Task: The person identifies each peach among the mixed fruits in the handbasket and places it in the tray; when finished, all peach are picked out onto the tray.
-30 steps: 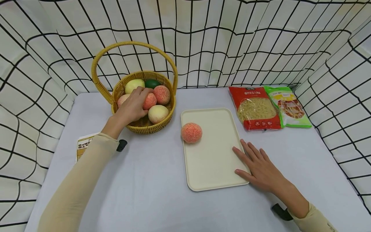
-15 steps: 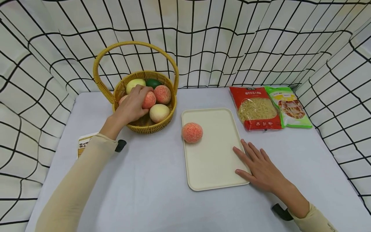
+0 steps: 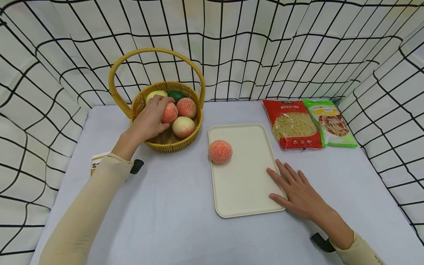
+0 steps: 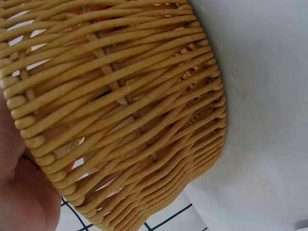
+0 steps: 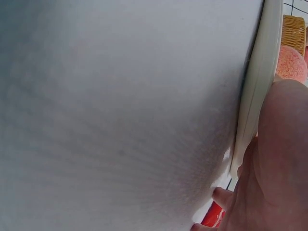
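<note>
In the head view my left hand reaches over the near-left rim of a yellow wicker basket. Its fingers and thumb curl round a pink peach inside. Beside that peach lie a redder peach, a pale yellow-pink peach, a dark green fruit and a yellow-green fruit partly behind the hand. My right hand lies with spread fingers on the right edge of a cream tray. Another pink peach sits at the tray's left edge. In the left wrist view the basket wall hides the grip.
A red pasta bag and a green-edged food packet lie at the back right. A printed card is partly under the left forearm. A black wire grid backed with white cloth borders the table. The basket's tall handle arches upward.
The head view has shifted slightly. My left hand stays at the same peach, and the pinkish fruit seen left of it earlier is now hidden. My right hand and the tray look unmoved.
</note>
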`<state>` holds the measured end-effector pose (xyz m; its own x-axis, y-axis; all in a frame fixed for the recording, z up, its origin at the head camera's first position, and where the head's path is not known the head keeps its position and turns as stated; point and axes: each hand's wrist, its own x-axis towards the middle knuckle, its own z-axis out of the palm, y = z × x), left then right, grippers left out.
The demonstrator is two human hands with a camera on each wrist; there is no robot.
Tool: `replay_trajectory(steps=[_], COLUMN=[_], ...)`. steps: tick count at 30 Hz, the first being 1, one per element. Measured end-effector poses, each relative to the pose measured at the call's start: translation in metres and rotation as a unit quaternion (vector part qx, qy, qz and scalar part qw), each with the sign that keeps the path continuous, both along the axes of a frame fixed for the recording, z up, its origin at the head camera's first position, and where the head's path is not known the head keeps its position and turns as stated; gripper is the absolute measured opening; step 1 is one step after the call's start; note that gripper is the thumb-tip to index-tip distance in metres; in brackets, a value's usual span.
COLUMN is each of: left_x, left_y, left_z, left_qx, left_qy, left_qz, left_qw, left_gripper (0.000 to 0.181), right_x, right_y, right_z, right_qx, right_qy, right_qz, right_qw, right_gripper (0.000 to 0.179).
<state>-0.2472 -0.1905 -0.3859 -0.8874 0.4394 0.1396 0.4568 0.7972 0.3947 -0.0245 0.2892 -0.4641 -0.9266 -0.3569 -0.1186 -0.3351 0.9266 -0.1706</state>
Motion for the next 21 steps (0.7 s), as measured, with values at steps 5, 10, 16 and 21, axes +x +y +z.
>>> replay_trajectory(steps=[5, 10, 16, 21], left_x=[0.001, 0.002, 0.004, 0.007], left_y=[0.001, 0.003, 0.007, 0.013], left_z=[0.004, 0.007, 0.012, 0.016], left_qx=[0.005, 0.012, 0.020, 0.029], left_qy=[0.015, 0.024, 0.033, 0.033], left_qz=[-0.001, 0.001, 0.001, -0.002], left_qw=[0.9999, 0.9996, 0.9992, 0.9990], left_gripper=[0.074, 0.073, 0.071, 0.070], right_x=[0.000, -0.001, -0.001, -0.001], right_y=[0.000, 0.001, 0.001, 0.001], right_z=[0.000, 0.000, -0.001, -0.001], right_qx=[0.000, -0.001, -0.001, 0.000], right_qy=[-0.002, -0.001, -0.001, -0.002], right_qz=[-0.001, 0.000, 0.000, 0.000], right_qw=[1.0000, 1.0000, 1.0000, 1.0000], right_gripper=[0.082, 0.082, 0.082, 0.084])
